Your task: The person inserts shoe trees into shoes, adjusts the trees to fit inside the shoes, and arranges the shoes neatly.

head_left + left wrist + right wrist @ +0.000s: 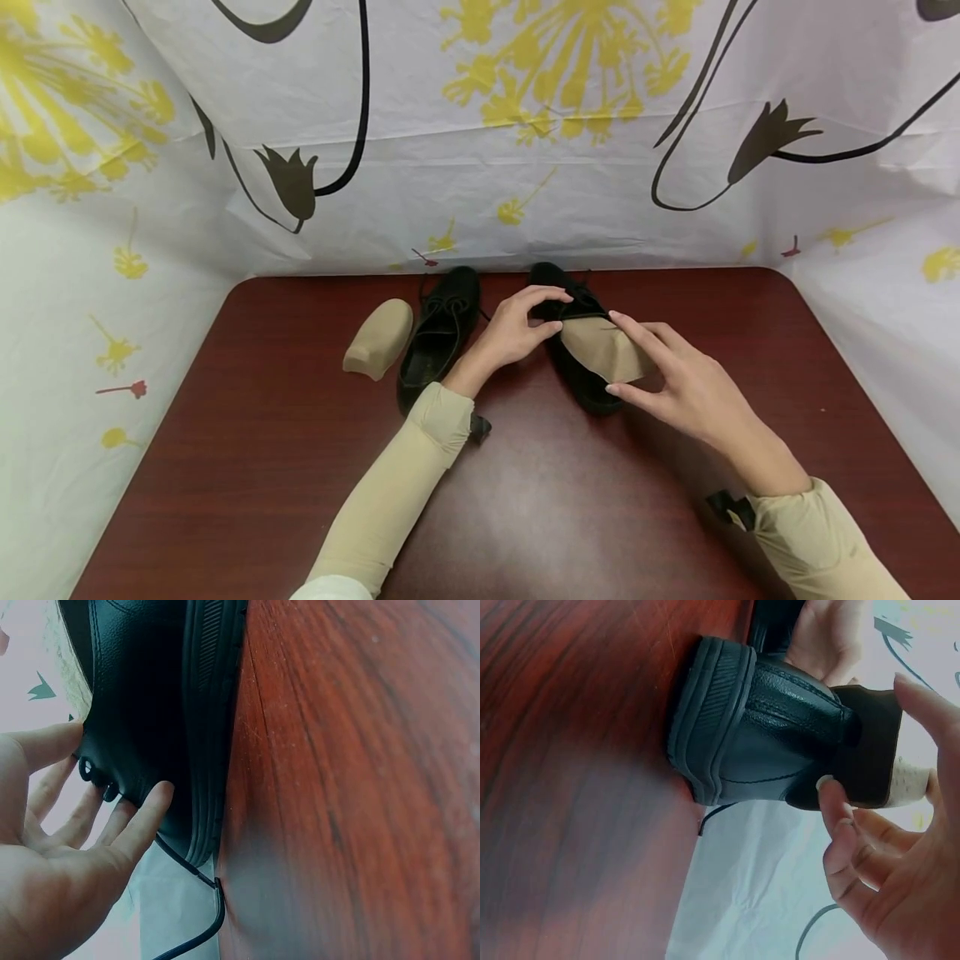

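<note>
The right-hand black lace-up shoe [572,373] lies on the table, toe toward the back. A beige insert [600,346] sits partly in its opening, its wide end raised. My right hand [693,387] pinches that end between thumb and fingers; in the right wrist view the insert [870,750] looks dark above the heel of the shoe [769,735]. My left hand [513,332] holds the front of the shoe; in the left wrist view its thumb is at the opening's edge and its fingers lie by the laces of the shoe [142,697].
A second black shoe [442,329] stands to the left, partly behind my left forearm. Left of it lies another beige insert [381,333]. The dark red table [300,467] ends at patterned cloth [420,192] at the back and sides.
</note>
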`<action>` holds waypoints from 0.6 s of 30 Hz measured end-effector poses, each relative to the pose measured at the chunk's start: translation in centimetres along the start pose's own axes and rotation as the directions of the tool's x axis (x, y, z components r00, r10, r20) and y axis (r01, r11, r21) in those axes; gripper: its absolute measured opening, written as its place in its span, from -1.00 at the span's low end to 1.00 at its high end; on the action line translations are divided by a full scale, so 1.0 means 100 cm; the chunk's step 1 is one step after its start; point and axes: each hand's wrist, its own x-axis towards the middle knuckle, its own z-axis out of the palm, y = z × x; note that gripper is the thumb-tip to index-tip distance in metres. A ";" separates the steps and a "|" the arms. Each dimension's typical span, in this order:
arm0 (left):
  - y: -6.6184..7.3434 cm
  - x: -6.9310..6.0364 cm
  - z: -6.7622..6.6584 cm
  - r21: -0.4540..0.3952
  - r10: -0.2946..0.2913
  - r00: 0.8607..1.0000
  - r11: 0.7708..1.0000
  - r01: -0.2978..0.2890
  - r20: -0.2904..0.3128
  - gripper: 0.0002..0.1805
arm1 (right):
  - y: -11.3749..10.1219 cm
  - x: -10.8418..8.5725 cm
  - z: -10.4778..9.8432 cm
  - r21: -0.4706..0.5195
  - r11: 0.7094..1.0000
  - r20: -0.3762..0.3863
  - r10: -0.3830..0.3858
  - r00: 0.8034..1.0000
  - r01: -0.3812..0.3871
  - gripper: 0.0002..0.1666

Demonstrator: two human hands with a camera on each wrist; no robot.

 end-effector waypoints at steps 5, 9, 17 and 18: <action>0.000 0.001 0.000 -0.007 -0.010 1.000 1.000 0.010 0.000 -0.59 | -0.001 0.002 -0.003 -0.009 1.000 0.031 0.018 0.999 -0.018 0.14; -0.001 0.001 0.001 -0.020 -0.006 1.000 1.000 0.006 -0.015 -0.59 | -0.002 0.003 -0.006 0.010 0.999 0.061 0.040 0.997 -0.040 0.14; -0.002 0.000 0.002 -0.056 0.013 0.999 0.998 -0.015 -0.039 -0.60 | -0.004 0.008 -0.002 0.060 0.996 0.101 0.055 0.993 -0.061 0.11; -0.002 -0.001 0.002 -0.057 0.012 0.999 0.998 -0.015 -0.038 -0.60 | -0.004 0.009 0.000 0.063 0.996 0.102 0.054 0.993 -0.061 0.11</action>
